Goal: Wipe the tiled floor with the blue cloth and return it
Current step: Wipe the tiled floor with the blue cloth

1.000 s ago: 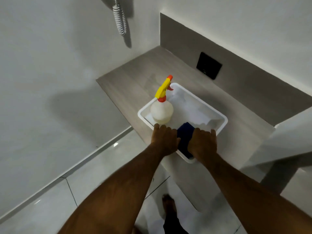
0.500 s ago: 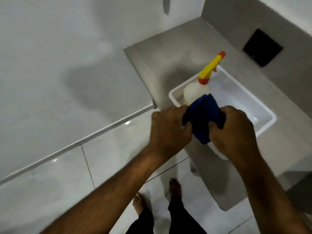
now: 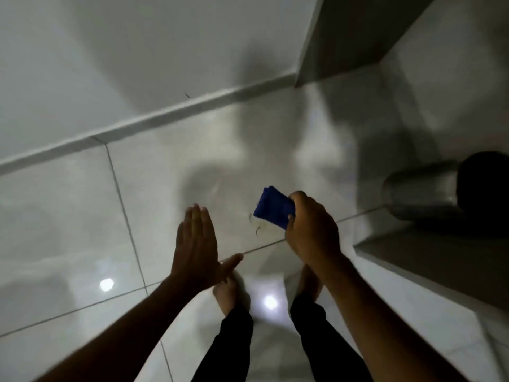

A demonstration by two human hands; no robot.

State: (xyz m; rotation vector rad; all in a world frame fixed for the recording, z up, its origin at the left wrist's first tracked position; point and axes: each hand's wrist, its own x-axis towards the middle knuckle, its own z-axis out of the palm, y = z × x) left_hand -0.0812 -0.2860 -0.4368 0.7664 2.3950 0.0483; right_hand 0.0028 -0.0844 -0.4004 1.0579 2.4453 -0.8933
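Observation:
A folded blue cloth [image 3: 273, 208] is held above the glossy white tiled floor [image 3: 68, 216], gripped by my right hand [image 3: 311, 230] at its near end. A small whitish smear with a dark curl [image 3: 259, 226] lies on the tile just under the cloth. My left hand [image 3: 197, 244] hovers flat to the left of the cloth, fingers together and thumb out, holding nothing. The white tray and the spray bottle are out of view.
My bare feet [image 3: 232, 292] stand on the tiles below the hands. A grey skirting [image 3: 137, 122] runs along the white wall. A grey ledge base [image 3: 344, 42] rises at the upper right. A shiny metal bin [image 3: 424, 194] sits at the right, beside a low step [image 3: 429, 263].
The cloth has left the tray and gone down toward the floor in my right hand. My left hand has let go of it and opened flat. The view has swung down to the tiles.

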